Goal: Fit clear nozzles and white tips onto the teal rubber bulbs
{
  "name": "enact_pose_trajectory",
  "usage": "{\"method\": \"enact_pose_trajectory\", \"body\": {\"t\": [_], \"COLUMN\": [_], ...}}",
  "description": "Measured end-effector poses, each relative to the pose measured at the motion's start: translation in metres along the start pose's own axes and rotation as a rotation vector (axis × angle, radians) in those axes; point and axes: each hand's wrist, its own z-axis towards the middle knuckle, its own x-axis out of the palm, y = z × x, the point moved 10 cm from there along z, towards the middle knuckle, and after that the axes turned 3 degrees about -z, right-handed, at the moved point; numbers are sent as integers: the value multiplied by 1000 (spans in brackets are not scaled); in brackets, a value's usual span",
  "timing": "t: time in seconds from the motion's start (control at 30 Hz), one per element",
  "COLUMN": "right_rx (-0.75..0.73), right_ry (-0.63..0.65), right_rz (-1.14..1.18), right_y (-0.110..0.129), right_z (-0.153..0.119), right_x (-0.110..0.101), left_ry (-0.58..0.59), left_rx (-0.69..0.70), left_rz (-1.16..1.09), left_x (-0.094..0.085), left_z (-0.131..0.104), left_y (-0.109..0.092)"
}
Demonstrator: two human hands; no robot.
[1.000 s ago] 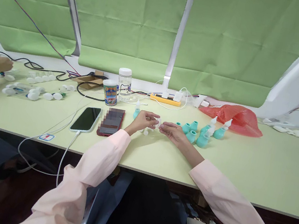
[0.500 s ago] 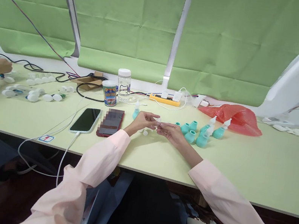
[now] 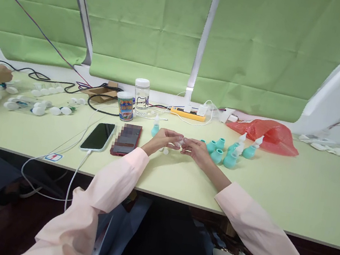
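Evidently pinched between left hand (image 3: 164, 140) and right hand (image 3: 198, 151) — small clear piece (image 3: 181, 142) (partly hidden)

Right of the frame's centre stand seven teal bulbs (image 3: 216, 156), three topped with pale tips (image 3: 259, 140) and four bare-mouthed, one of those partly hidden, while an eighth, also tipped, stands near the middle, just left of one small clear piece (image 3: 181, 143). Left of centre are two phones (image 3: 98, 137), one patterned cup (image 3: 125, 108) and one white-lidded bottle (image 3: 142, 97); one yellow power strip (image 3: 188, 115) lies above centre, and one red bag (image 3: 264, 137) at right. The white-ended clear pieces (image 3: 38, 110) at far left overlap too much to count.
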Motion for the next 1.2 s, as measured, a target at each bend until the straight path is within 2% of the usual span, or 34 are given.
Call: {"method": "enact_pose_trajectory", "body": {"t": [0.5,0.73,0.97,1.2], "right_rx": [-41,-204,-250,-275], "right_ry": [-36,-160,-164,-174], "right_rz": [2,-72,-101,-98], "right_y": [4,23,28,30], "right_z": [-2,-7,-9,-11], "right_x": [0,-11,-10,-10], "left_ry": [41,52,81,61], "left_rx": [-58,-66,-106,-103], "left_rz": [-149,-253,-248,-278], "left_x": [-4,2,6,4], "left_z": [2,3,1,3], "left_y": [12,11,11,13]}}
